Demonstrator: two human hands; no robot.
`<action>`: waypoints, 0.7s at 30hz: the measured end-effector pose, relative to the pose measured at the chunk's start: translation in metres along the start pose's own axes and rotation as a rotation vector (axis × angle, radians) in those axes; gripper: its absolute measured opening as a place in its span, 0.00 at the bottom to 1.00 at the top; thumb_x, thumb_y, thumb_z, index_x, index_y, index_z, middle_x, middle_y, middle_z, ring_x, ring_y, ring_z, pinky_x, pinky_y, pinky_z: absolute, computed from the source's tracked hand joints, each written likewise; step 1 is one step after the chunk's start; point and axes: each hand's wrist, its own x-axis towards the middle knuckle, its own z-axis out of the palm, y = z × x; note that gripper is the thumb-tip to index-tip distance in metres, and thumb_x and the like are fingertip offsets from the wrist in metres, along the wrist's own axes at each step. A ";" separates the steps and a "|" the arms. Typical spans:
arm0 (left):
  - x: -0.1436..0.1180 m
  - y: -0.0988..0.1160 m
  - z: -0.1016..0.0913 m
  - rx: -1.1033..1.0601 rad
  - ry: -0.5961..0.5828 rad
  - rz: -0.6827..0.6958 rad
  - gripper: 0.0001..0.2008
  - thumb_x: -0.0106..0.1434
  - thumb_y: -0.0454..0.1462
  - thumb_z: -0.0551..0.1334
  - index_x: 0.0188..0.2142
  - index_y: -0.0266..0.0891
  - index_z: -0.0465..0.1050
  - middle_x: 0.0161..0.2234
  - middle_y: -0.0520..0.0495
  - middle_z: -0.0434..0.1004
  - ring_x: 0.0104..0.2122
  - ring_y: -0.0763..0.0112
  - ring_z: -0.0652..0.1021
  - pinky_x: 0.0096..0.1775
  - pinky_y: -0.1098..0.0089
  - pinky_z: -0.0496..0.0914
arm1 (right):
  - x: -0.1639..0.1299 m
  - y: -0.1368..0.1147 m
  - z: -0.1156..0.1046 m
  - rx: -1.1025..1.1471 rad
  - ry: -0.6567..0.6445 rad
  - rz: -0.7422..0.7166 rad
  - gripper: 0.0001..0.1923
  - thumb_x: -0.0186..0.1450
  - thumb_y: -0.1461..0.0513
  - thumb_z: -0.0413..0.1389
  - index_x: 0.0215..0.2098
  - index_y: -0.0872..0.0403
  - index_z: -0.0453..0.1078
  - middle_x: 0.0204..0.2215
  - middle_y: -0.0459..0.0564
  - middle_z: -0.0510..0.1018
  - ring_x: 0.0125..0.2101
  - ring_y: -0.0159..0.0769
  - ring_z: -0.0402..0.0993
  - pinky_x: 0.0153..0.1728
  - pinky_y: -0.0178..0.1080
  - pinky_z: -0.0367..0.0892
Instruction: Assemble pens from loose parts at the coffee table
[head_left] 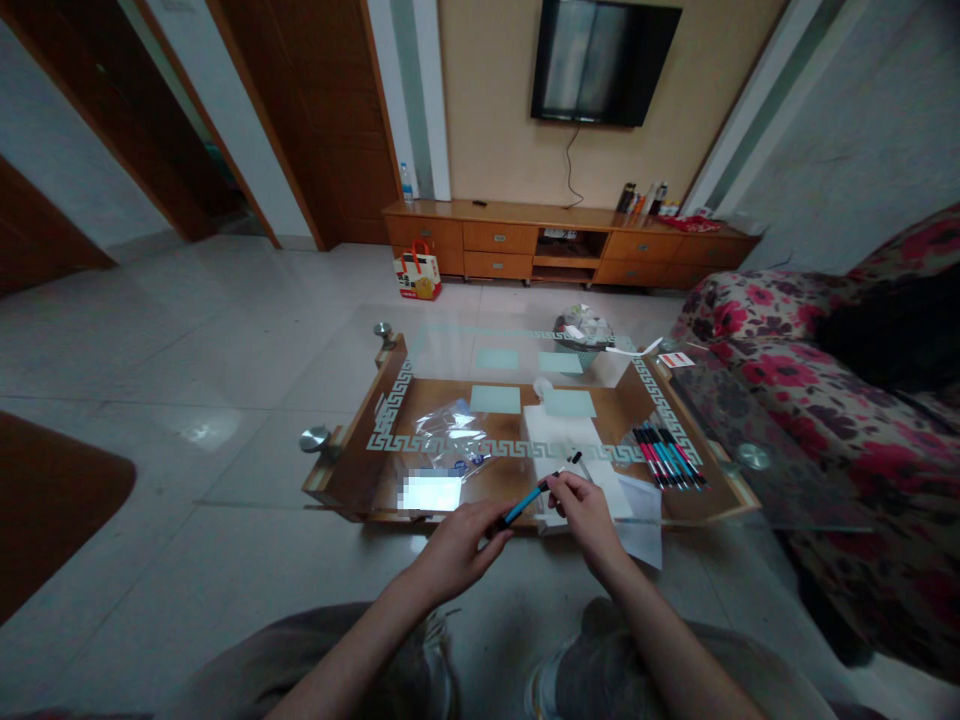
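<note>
At the near edge of the glass tabletop [442,350], approx. centre, a blue pen [526,502] is held between two hands, axis from 8 to 2 o'clock. The left hand [469,545] grips the lower end, thumb on the near side; the right hand [583,508] pinches the upper end w/ thumb and fingertips. Two-point support — one hand per end — prob. steadies the barrel and leaves the mid-section exposed. A small black piece [576,457] shows just past the right-hand fingertips, 1–2 o'clock from the pen; held or lying beyond, cannot tell.

Ref. blue pen as dial centre: at 2–3 o'clock, a row of pens [667,458] (pink, blue, black) lies side by side, approx. parallel, presumably for order and easy reach w/ the right arm. At 10–11 o'clock, a clear plastic bag [450,435] lies crumpled, prob. there to be out of the hands' way. At approx. 1 o'clock, a white box-like item [555,432]; on glass or lower shelf, cannot tell.
</note>
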 end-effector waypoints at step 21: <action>-0.001 -0.014 0.002 0.169 0.229 -0.113 0.08 0.67 0.38 0.59 0.42 0.42 0.76 0.35 0.47 0.79 0.35 0.65 0.76 0.39 0.67 0.68 | -0.004 -0.010 -0.003 -0.174 -0.091 -0.084 0.20 0.66 0.50 0.55 0.25 0.54 0.75 0.24 0.49 0.78 0.28 0.37 0.72 0.32 0.38 0.65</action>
